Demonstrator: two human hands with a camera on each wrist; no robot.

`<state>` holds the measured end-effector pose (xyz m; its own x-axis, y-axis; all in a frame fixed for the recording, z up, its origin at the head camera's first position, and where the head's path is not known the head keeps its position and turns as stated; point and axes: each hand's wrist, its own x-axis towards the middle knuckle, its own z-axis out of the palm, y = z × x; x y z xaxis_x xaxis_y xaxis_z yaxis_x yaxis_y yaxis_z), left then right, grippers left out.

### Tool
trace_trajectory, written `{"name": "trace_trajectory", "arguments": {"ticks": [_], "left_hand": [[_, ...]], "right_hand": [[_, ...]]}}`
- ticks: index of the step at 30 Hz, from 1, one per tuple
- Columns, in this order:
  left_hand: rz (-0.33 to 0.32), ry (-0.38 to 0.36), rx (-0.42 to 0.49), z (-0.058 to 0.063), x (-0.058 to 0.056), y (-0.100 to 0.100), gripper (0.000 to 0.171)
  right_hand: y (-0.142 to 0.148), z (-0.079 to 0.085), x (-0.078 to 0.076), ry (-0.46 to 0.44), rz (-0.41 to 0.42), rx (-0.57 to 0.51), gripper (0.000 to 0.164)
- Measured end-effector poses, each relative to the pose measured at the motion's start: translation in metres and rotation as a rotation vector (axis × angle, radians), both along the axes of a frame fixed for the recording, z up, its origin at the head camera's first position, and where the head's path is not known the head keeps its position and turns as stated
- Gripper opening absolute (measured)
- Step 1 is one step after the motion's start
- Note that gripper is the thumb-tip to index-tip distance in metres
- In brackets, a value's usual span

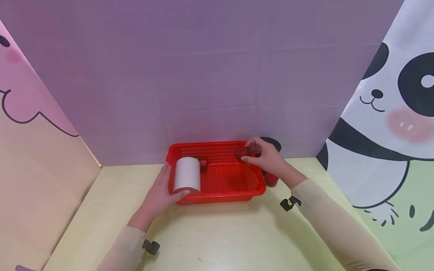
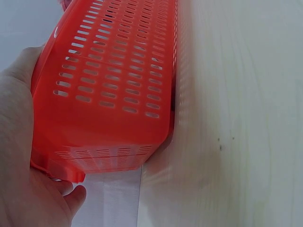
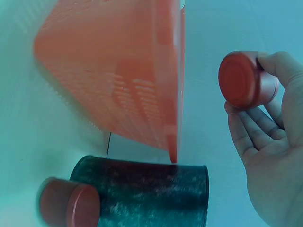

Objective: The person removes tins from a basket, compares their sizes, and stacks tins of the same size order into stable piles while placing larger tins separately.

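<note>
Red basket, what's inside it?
The basket holds a white cylinder at the left end and a small red object right of it, partly hidden. Whatever the cylinder covers can't be seen.

I see the basket (image 1: 230, 195) in bright red, patterned with rows of slots, though my right wrist feed tints it orange. Inside its left part are a plain white cylinder (image 1: 187, 173), brownish-red at the near end, and a dark red jar (image 1: 204, 164). At the basket's right end I have a deep red tub (image 1: 240, 152); just outside, a red cup (image 1: 271, 180) and a mottled blackish canister (image 3: 147, 194). Beneath the basket, the surface (image 1: 217, 233) is pale yellow, faintly grained; behind it, the backdrop (image 1: 203, 75) is mauve; to its right, a black-and-white panda print (image 1: 390, 124) has a pink cheek.
</note>
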<state>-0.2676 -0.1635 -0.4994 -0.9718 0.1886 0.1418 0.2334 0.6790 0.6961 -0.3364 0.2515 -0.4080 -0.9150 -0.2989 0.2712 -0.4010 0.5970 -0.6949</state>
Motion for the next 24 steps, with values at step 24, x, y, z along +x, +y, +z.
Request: {"name": "trace_trajectory", "arguments": {"ticks": [24], "left_hand": [[0.012,-0.010,0.003,0.000,0.002,0.001,0.133]], "right_hand": [[0.054,-0.021,0.030,0.085,-0.071,0.004,0.041]]}}
